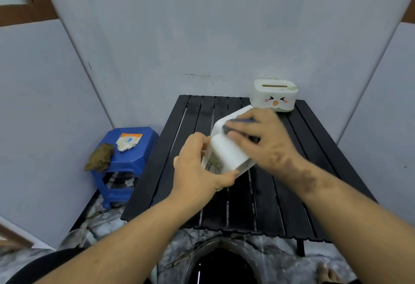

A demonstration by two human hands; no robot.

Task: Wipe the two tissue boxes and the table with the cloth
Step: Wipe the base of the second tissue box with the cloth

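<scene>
Wiping a tilted tissue box over the table

Left hand (197, 166) grips the near end of the white tissue box (226, 151), fingers curled round it; right hand (258, 135) presses a dark cloth (235, 124) on top. Second tissue box (274, 95) stands far right on the table (247, 193).

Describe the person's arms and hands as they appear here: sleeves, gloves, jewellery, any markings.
Both forearms are bare up to the frame's lower edge, so no sleeves show. The left hand and the right hand wear no gloves, and no rings, watch or bracelet are visible. The right hand and its forearm carry dark, blotchy patches along the back and wrist; what they are cannot be told. The right hand looks motion-blurred.
</scene>
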